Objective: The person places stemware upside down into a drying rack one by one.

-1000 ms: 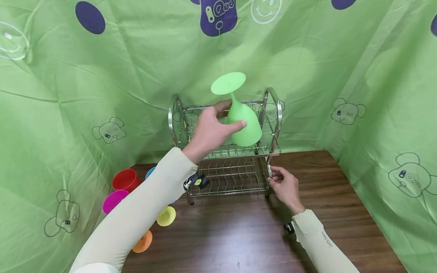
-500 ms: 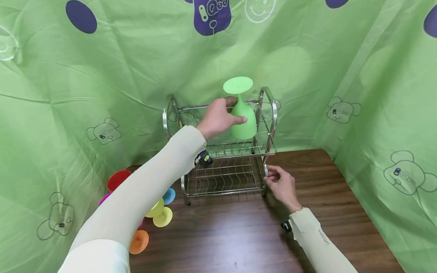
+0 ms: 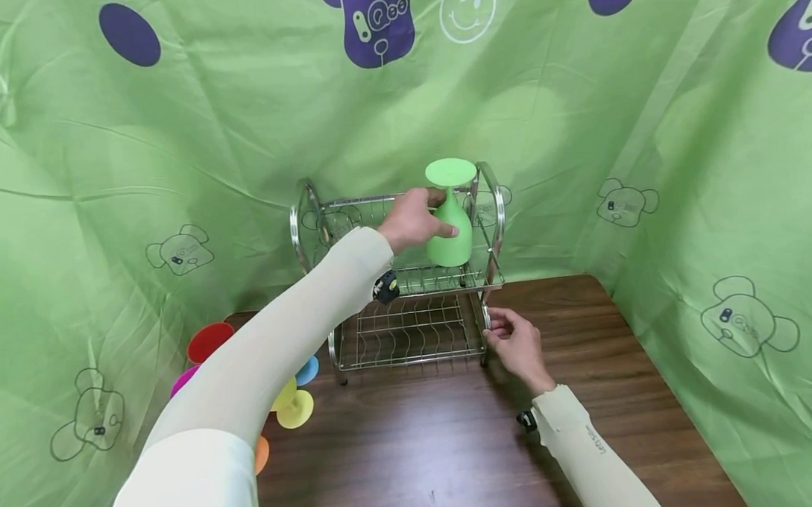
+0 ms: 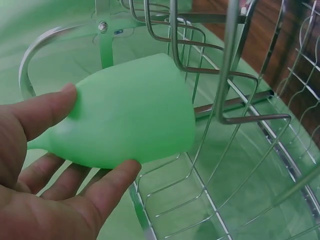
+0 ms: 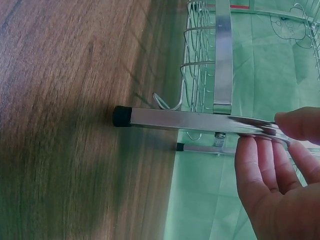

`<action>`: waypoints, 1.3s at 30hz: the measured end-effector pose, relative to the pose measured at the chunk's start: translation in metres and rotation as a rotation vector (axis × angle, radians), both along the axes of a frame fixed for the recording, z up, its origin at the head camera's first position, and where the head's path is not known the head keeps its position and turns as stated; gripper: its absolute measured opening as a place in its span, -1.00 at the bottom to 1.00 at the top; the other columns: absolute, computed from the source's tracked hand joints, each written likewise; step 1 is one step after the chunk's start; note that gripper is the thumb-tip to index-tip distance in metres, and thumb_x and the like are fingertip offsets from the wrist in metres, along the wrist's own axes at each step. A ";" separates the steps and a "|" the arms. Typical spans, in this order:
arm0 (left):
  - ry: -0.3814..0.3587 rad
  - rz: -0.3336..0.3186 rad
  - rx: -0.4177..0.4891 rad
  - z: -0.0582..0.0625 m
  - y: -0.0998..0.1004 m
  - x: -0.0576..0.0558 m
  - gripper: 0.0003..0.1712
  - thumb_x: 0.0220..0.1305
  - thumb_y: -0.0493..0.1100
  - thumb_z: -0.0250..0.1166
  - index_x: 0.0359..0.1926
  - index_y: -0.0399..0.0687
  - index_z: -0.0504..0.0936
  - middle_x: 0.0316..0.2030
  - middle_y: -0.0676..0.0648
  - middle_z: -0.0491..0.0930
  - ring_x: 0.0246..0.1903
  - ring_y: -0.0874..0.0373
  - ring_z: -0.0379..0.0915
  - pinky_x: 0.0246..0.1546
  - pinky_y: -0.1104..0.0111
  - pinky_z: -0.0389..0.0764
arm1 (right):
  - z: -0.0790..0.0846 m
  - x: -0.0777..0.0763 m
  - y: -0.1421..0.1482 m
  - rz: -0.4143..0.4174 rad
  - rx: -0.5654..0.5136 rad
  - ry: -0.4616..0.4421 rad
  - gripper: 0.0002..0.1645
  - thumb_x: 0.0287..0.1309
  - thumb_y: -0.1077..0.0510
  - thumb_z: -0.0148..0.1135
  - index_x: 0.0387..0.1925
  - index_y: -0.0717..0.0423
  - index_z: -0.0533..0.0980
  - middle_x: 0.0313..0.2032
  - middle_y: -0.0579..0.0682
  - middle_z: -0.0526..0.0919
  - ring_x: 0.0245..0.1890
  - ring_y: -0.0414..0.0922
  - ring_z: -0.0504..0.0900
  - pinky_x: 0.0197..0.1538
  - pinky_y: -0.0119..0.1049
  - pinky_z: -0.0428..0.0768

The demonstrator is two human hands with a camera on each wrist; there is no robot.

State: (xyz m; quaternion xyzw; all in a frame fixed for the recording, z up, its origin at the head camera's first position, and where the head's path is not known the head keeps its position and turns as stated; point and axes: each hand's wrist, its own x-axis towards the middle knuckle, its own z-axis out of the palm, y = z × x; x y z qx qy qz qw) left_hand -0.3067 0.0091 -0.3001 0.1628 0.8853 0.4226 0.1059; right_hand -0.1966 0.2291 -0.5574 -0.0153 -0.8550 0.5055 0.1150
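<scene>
A bright green printed fabric curtain [image 3: 548,107] fills the top and sides of my head view, with a dark brown wood-grain table [image 3: 413,466] across the bottom. A two-tier silver metal wire rack [image 3: 441,291] stands at centre, and a long cream sleeve [image 3: 262,363] crosses from the lower left. Right of centre, the right hand [image 3: 519,348] pinches the rack's side frame between thumb and fingers; I read that as steadying it. Over the upper tier, the left hand [image 3: 411,220] curves thumb and fingers partway round a pale green, plastic-looking goblet [image 3: 451,244], inverted, foot uppermost. I can't tell whether its rim touches wire. At the lower left, a red round piece [image 3: 210,341], a yellow disc [image 3: 295,409] and a smaller blue disc [image 3: 306,370] show beside the sleeve.

I judge this step to be lining the goblet up; next I'd lower it straight until the wires bear it, then loosen those fingers.
</scene>
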 end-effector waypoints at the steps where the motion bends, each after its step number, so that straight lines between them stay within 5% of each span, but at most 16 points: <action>1: -0.004 -0.003 0.000 -0.001 0.000 0.000 -0.08 0.21 -0.19 0.59 0.54 -0.11 0.38 0.50 -0.12 0.44 0.49 -0.05 0.35 0.56 0.10 0.36 | 0.000 0.000 0.000 -0.001 0.000 0.000 -0.46 0.12 0.37 0.53 0.17 0.14 0.66 -0.15 0.17 0.80 -0.19 0.05 0.79 -0.19 -0.56 0.69; 16: 0.009 -0.066 -0.098 -0.005 0.002 0.004 -0.01 0.11 -0.18 0.64 0.53 -0.18 0.39 0.49 -0.16 0.44 0.47 -0.10 0.39 0.54 0.10 0.38 | -0.003 0.004 0.002 0.002 -0.011 0.000 -0.46 0.13 0.38 0.51 0.18 0.13 0.66 -0.16 0.18 0.80 -0.19 0.06 0.79 -0.18 -0.56 0.68; 27: -0.007 -0.074 -0.073 -0.008 0.001 0.005 -0.02 0.13 -0.21 0.62 0.52 -0.23 0.37 0.46 -0.21 0.46 0.44 -0.13 0.41 0.51 0.07 0.43 | -0.005 0.005 0.001 0.004 -0.005 -0.028 -0.44 0.11 0.37 0.53 0.19 0.14 0.65 -0.16 0.17 0.80 -0.20 0.03 0.80 -0.16 -0.45 0.75; 39: -0.036 -0.049 -0.022 0.016 -0.014 0.021 -0.13 0.18 -0.12 0.61 0.44 -0.20 0.43 0.41 -0.17 0.48 0.39 -0.12 0.42 0.46 0.04 0.48 | -0.001 0.002 0.004 0.012 -0.011 -0.016 -0.43 0.11 0.38 0.52 0.20 0.12 0.65 -0.16 0.17 0.80 -0.19 0.07 0.80 -0.14 -0.43 0.76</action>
